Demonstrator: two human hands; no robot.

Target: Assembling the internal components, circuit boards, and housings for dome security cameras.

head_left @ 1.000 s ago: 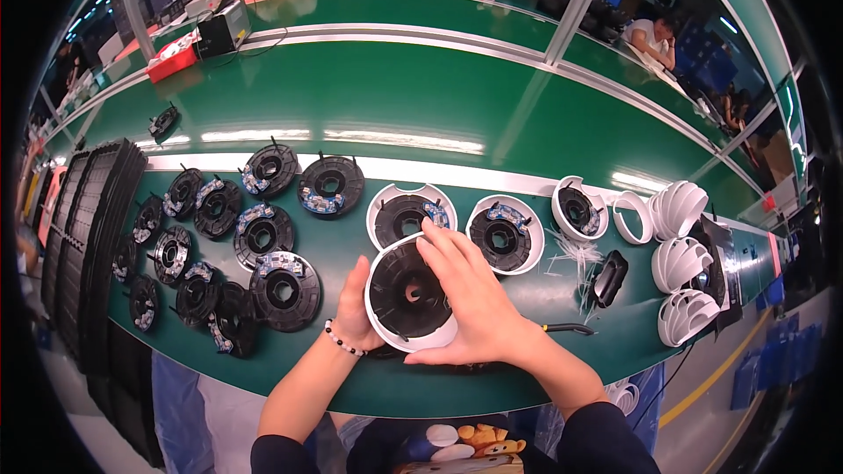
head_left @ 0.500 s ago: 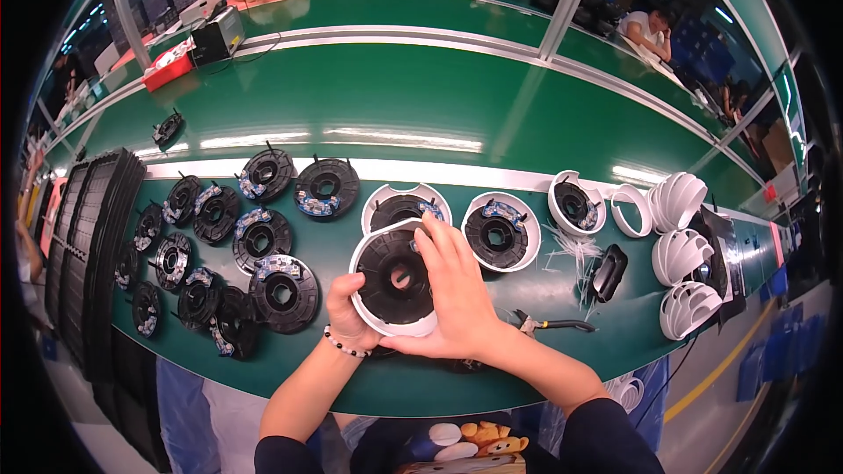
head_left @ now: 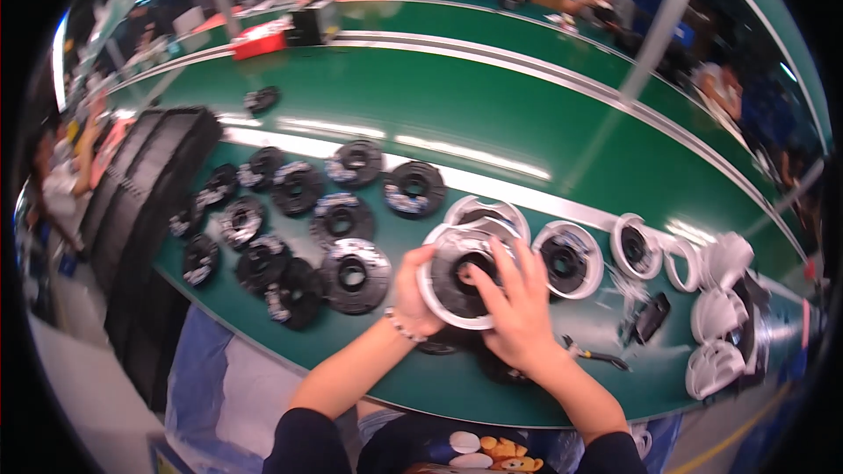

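Has discs [head_left: 373, 285] at left of the bench [head_left: 439, 388], shell stacks [head_left: 716, 325] at right.
Shows trays [head_left: 145, 184] at the left end, beside the discs; then the left hand [head_left: 413, 290] and the right hand [head_left: 524, 316] around a housing [head_left: 465, 323], with a second housing [head_left: 518, 218] just behind it. To the right, has two more housings [head_left: 595, 281], discs inside, then a ring [head_left: 695, 276] near the shell stacks. In front of these housings, shows clippings [head_left: 628, 290] and a case [head_left: 650, 318]; nearer, pliers [head_left: 601, 357] beside the right wrist.
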